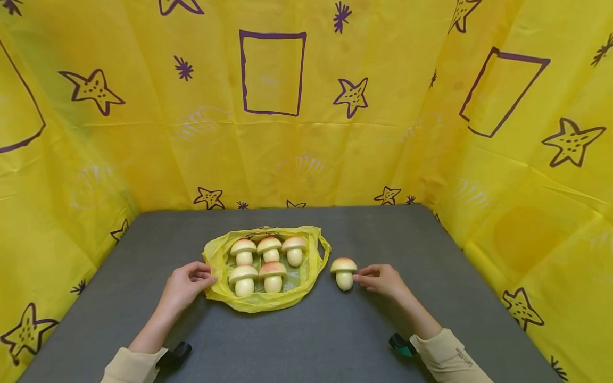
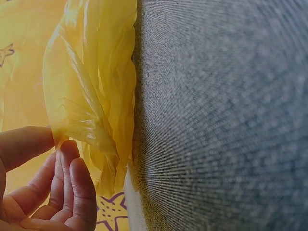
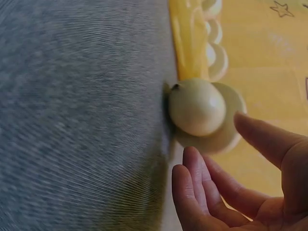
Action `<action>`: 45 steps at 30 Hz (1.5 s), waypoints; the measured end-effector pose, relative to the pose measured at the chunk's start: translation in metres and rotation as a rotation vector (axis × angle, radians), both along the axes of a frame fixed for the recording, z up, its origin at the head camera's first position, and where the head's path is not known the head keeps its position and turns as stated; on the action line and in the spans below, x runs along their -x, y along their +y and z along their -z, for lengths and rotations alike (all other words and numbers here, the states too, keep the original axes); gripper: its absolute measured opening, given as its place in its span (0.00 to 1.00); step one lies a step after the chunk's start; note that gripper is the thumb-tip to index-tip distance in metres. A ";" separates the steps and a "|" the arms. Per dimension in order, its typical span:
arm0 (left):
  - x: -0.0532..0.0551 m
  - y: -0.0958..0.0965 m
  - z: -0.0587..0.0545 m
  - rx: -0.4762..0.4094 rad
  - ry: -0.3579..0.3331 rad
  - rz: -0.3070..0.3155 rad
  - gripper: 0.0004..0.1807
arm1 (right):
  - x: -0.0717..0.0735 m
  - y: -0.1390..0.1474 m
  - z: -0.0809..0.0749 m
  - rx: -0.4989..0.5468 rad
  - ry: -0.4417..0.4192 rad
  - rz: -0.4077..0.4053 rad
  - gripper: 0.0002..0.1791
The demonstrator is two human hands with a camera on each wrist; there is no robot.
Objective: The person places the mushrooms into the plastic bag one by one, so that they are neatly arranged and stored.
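Note:
My left hand point(image 1: 188, 284) pinches the left rim of a yellow plastic bag point(image 1: 258, 304) between thumb and fingertips. In the left wrist view, the bag's thin film point(image 2: 91, 96) is drawn to a crease at those fingers. Several toy mushrooms point(image 1: 244, 272), with pale stems and pinkish caps, lie in two rows inside the opened bag. One more toy mushroom point(image 1: 344, 272) lies on the table right of the bag. Beside its stem is my right hand point(image 1: 382, 280), fingers loosely bent. The right wrist view has the thumb and fingers spread around the near side of this mushroom point(image 3: 197, 107), not gripping it.
A dark grey table point(image 1: 306, 348) carries the bag and mushrooms. Yellow fabric point(image 1: 273, 159) with drawn stars and frames hangs behind it and along both sides. The bag's handle loop point(image 1: 325, 252) sticks out toward the loose mushroom. Dark straps show at both wrists.

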State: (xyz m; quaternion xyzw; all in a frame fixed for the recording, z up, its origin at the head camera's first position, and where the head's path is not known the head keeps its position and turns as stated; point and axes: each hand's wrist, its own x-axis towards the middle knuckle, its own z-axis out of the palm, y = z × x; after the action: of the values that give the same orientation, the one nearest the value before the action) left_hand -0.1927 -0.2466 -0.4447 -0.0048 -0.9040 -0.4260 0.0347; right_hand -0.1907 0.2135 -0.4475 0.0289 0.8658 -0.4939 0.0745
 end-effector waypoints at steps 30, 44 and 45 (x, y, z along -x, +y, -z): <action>0.000 -0.002 0.000 0.019 0.005 -0.001 0.15 | 0.012 -0.026 0.013 -0.045 -0.032 -0.027 0.17; -0.002 -0.001 -0.003 0.016 -0.004 -0.006 0.16 | 0.012 -0.027 0.010 -0.031 -0.056 -0.015 0.16; -0.002 0.000 -0.003 0.017 -0.002 -0.007 0.16 | 0.012 -0.027 0.010 -0.031 -0.056 -0.016 0.16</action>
State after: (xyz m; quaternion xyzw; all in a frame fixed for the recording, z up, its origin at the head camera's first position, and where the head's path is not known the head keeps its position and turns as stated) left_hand -0.1911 -0.2469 -0.4422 -0.0013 -0.9076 -0.4183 0.0353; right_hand -0.2024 0.1868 -0.4578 0.0372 0.8712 -0.4788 0.1024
